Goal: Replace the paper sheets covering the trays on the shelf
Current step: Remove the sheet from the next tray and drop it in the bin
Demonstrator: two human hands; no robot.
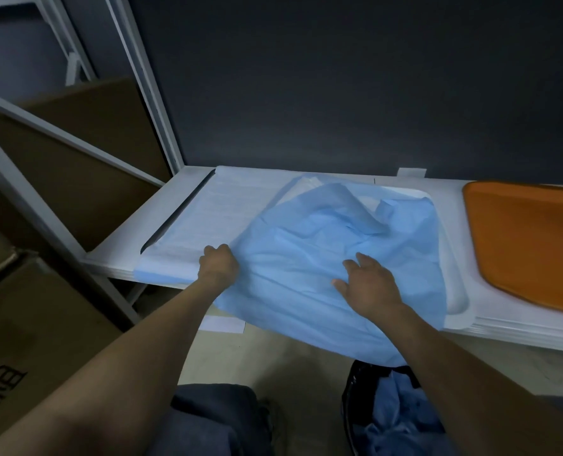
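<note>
A crumpled light blue paper sheet (332,258) lies over a white tray (458,284) in the middle of the white shelf (115,255) and hangs over the front edge. My left hand (219,263) grips the sheet's left edge with curled fingers. My right hand (369,284) rests flat on the sheet, fingers spread. To the left, a tray is covered by a flat pale sheet (214,218). An orange tray (530,245) lies bare at the right.
A black bin bag (395,419) holding crumpled blue sheets stands on the floor below the shelf. Cardboard boxes (36,340) are stacked at the left beside the grey shelf posts (148,87). A dark wall backs the shelf.
</note>
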